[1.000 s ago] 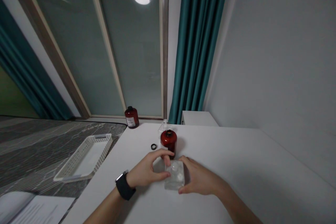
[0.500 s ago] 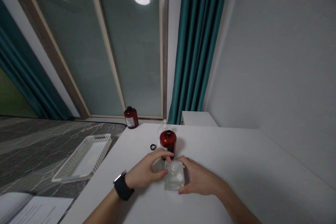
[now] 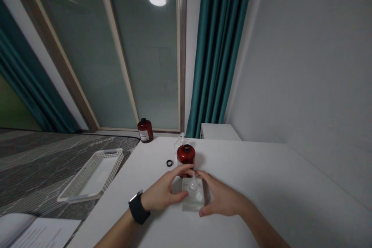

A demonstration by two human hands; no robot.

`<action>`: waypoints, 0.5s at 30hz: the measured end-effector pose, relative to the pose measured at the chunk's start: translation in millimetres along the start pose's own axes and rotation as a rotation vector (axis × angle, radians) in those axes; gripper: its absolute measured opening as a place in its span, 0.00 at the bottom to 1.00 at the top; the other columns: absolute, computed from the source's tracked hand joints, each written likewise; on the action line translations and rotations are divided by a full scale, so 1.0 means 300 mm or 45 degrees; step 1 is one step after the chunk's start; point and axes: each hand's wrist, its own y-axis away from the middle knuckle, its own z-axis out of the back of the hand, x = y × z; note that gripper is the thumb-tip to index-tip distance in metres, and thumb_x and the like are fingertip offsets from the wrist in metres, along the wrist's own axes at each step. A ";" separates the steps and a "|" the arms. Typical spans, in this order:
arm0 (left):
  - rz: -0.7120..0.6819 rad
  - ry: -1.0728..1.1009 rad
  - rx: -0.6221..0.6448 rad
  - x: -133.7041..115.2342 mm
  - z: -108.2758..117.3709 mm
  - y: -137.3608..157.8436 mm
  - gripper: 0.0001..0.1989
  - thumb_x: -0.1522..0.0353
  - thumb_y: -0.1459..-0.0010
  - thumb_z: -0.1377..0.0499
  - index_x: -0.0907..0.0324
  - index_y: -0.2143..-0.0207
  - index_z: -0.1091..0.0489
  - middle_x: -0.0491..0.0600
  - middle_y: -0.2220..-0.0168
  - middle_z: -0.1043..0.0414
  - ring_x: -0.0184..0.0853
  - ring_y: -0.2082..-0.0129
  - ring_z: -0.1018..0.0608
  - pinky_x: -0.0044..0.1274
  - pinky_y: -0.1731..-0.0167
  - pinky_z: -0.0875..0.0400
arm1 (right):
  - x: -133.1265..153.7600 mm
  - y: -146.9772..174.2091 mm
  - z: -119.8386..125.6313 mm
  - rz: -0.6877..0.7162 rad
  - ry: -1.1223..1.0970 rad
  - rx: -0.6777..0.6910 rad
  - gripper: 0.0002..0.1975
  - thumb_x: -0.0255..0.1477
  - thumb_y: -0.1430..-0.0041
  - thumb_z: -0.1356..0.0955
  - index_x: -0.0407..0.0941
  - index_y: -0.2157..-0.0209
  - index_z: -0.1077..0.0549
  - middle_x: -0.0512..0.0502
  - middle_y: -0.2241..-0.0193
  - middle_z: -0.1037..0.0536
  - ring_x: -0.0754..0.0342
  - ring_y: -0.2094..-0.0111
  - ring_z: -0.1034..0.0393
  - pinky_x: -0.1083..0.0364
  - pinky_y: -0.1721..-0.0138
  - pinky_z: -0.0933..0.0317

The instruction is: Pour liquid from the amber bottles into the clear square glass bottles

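A clear square pump bottle [image 3: 193, 199] stands on the near tabletop [image 3: 261, 178], probably for easy two-sided reach. The left hand [image 3: 164, 190] arches widely at its top, the right hand [image 3: 223, 197] curves along its side, perhaps for steadiness; whether either grips, I cannot tell. Just behind stands an amber bottle [image 3: 186, 155], a black ring [image 3: 169, 163] beside it. Teal curtains [image 3: 221, 46] frame glass doors [image 3: 154, 66].

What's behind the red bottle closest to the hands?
Behind that red bottle, a clear container shows past its upper left side. Most of the container's lower part is covered by the bottle, so I can't see it there.
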 end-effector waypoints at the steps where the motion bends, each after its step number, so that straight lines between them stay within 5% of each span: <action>1: 0.014 0.008 0.017 0.000 -0.004 0.001 0.36 0.75 0.46 0.38 0.55 0.36 0.45 0.55 0.43 0.31 0.42 0.44 0.29 0.39 0.39 0.39 | 0.002 0.001 0.007 0.029 -0.030 -0.010 0.48 0.29 0.63 0.20 0.47 0.40 0.40 0.40 0.41 0.32 0.40 0.41 0.38 0.42 0.40 0.45; 11: -0.013 0.086 -0.010 0.045 -0.009 -0.006 0.37 0.72 0.46 0.38 0.57 0.35 0.48 0.51 0.55 0.30 0.39 0.53 0.27 0.37 0.45 0.36 | 0.022 0.007 0.010 0.043 -0.030 -0.112 0.32 0.24 0.57 0.23 0.48 0.49 0.33 0.46 0.49 0.27 0.44 0.47 0.34 0.46 0.45 0.42; 15: -0.014 0.097 0.033 0.045 -0.007 -0.006 0.37 0.72 0.46 0.38 0.57 0.36 0.48 0.54 0.49 0.30 0.41 0.48 0.28 0.38 0.43 0.38 | 0.024 0.003 0.014 0.120 0.006 -0.102 0.29 0.26 0.57 0.23 0.48 0.52 0.32 0.47 0.52 0.29 0.45 0.50 0.33 0.47 0.47 0.41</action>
